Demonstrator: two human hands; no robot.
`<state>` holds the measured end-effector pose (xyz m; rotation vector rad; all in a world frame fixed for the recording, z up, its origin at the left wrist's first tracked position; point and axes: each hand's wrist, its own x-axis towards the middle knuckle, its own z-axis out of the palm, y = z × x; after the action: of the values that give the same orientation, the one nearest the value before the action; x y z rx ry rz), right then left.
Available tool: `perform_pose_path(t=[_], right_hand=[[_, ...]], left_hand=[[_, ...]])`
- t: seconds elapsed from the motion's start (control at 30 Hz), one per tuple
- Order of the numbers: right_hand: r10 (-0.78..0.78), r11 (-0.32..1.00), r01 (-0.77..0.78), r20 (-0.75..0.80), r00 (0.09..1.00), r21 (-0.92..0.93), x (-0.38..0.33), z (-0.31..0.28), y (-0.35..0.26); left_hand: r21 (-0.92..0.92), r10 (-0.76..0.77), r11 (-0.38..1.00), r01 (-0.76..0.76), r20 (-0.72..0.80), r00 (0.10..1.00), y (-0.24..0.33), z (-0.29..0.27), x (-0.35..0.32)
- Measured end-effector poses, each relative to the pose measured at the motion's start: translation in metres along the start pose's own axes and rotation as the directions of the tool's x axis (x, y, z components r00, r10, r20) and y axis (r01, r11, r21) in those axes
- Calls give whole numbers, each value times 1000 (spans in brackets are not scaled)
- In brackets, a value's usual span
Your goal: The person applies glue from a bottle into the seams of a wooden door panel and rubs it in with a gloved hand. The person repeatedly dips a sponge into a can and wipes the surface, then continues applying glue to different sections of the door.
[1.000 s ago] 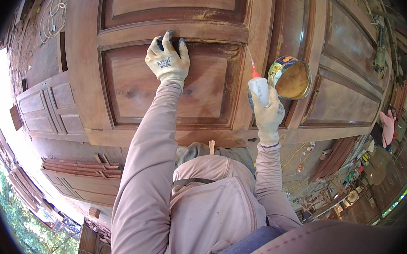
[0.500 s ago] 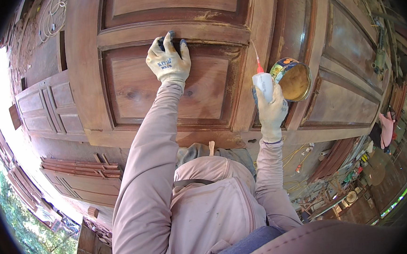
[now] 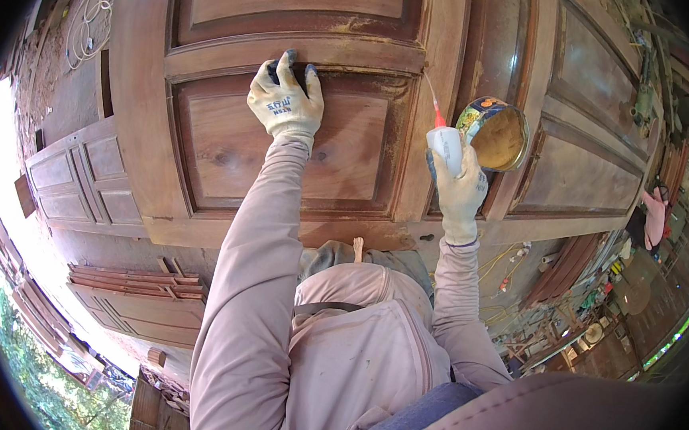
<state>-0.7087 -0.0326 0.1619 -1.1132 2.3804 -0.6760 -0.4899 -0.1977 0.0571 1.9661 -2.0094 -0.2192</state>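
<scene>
Here, the left hand (image 3: 285,101) is pressed flat, open, on the door (image 3: 220,144). A glue bottle (image 3: 445,146) is gripped in the right hand (image 3: 460,192), beside a tin (image 3: 495,132).

Both hands wear pale grey knitted work gloves: the left hand (image 3: 285,101) has dark-coated fingertips and a small dark printed mark across the back, and the right hand (image 3: 460,192) has a ribbed cuff at the wrist. Long, loose sleeves of a dusty pink fabric cover both arms, creased at the elbows. A matching pinkish garment, faintly stained, covers the torso, crossed by a dark strap.
</scene>
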Motion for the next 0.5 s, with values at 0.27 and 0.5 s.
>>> perform_pose_path(t=[0.27,0.5], right_hand=[[-40,999,39,-26,999,-34,2,2,3],[-14,1000,15,-23,1000,25,9,4,5]], left_hand=[[25,-2,1000,2,4,1000,0,2,0],[30,6,1000,-7,2,1000,1,-1,0]])
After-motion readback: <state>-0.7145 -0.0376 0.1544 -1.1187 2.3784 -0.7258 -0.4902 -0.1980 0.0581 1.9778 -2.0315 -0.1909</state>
